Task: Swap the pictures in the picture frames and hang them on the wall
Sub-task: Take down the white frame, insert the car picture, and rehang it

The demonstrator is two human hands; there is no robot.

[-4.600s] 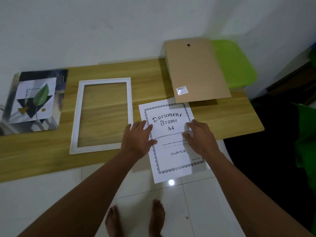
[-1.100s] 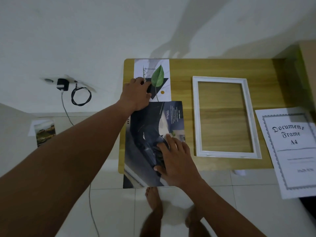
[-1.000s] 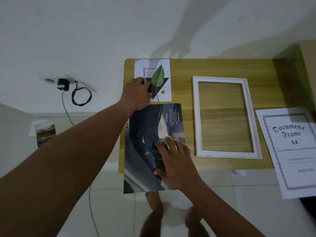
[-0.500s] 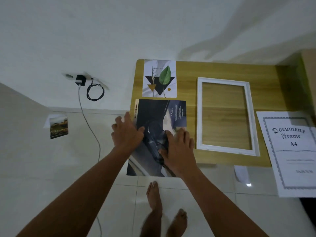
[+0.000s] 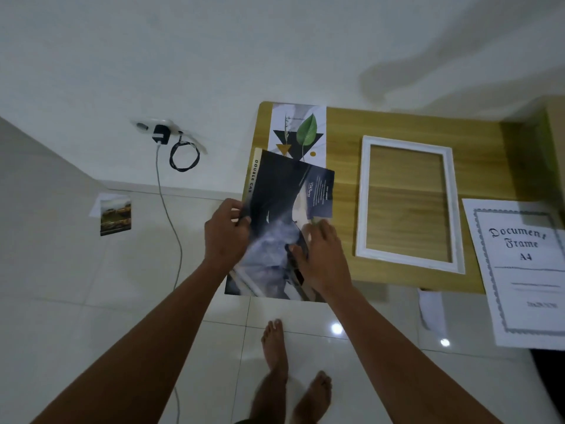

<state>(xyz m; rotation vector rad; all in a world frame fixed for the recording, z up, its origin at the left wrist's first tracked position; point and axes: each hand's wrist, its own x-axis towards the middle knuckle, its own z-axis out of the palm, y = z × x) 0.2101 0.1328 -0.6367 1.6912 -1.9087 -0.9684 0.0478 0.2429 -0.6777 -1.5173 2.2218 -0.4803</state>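
A dark glossy picture (image 5: 275,191) is lifted at the left end of the wooden table (image 5: 477,139), tilted and overhanging the front edge. My left hand (image 5: 226,234) pinches its left edge. My right hand (image 5: 321,255) grips its lower right part, fingers on top. Behind it a leaf picture (image 5: 301,130) lies flat on the table, its lower edge covered by the dark picture. An empty white picture frame (image 5: 363,203) lies flat to the right. A "Document Frame A4" sheet (image 5: 526,270) lies at the far right, hanging over the front edge.
A charger and coiled cable (image 5: 180,151) hang from a wall socket at the left, its cord running down the tiled floor. A small photo (image 5: 115,214) lies on the floor. My bare feet (image 5: 275,350) stand below the table. White wall behind.
The view swung left from the A4 sheet. My left hand left the leaf picture and took the dark picture's left edge. Both hands have raised and tilted it off the table.
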